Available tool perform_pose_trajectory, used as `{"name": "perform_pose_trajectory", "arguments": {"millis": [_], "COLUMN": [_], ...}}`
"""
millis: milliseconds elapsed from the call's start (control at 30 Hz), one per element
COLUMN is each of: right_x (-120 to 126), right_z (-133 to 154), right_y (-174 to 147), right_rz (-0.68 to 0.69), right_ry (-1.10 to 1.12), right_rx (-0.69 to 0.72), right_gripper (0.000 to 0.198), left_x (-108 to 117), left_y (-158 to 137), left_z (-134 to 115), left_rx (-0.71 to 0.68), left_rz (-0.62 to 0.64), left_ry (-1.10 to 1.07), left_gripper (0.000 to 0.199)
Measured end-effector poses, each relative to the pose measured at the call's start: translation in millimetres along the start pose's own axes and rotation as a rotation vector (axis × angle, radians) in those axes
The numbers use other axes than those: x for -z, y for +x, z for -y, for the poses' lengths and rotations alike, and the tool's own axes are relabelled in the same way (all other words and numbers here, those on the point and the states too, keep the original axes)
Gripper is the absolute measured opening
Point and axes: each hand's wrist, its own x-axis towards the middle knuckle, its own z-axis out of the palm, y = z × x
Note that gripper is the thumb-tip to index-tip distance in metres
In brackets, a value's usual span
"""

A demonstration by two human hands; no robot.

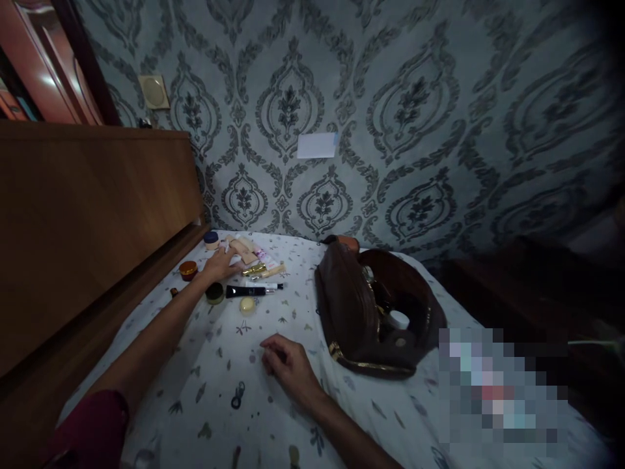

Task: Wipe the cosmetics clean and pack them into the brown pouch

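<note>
My left hand point(219, 266) reaches to the far left of the bed, its fingers apart beside a group of cosmetics. Pale tubes point(247, 249) lie just past its fingertips; whether they touch is too small to tell. Close by are a gold tube point(254, 269), a black tube point(245, 291), a dark round jar point(214, 293), and a small cream-coloured jar point(247, 305). A jar with a dark blue lid point(211, 240) and an amber jar point(188, 270) stand farther left. My right hand point(288, 365) rests above the sheet, loosely curled with a gap between fingers, holding nothing.
A dark brown bag point(346, 299) lies unzipped on the right, with a white-lidded jar point(398, 320) inside. A wooden cabinet point(97, 221) borders the bed point(273, 417) on the left. Behind is a patterned wall point(293, 98). A blurred patch point(498, 391) covers the lower right.
</note>
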Motion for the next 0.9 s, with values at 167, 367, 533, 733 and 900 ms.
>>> {"name": "perform_pose_trajectory", "arguments": {"millis": [167, 367, 533, 733, 900], "right_x": [0, -1, 1, 1, 0], "right_z": [5, 9, 8, 6, 5], "right_y": [0, 0, -1, 0, 0], "right_rz": [0.010, 0.027, 0.039, 0.046, 0.045], "right_ry": [-0.007, -0.015, -0.050, -0.068, -0.070], "right_rx": [-0.019, -0.031, 0.004, 0.009, 0.002], "right_gripper": [0.018, 0.018, 0.018, 0.018, 0.019], "left_x": [4, 9, 10, 16, 21], "left_y": [-10, -16, -21, -21, -3], "left_z": [3, -5, -13, -16, -43], "left_rx": [0.004, 0.025, 0.029, 0.028, -0.048], "left_rz": [0.014, 0.051, 0.081, 0.058, -0.055], "left_ry": [0.009, 0.031, 0.091, 0.134, 0.138], "left_gripper": [0.051, 0.054, 0.046, 0.045, 0.036]}}
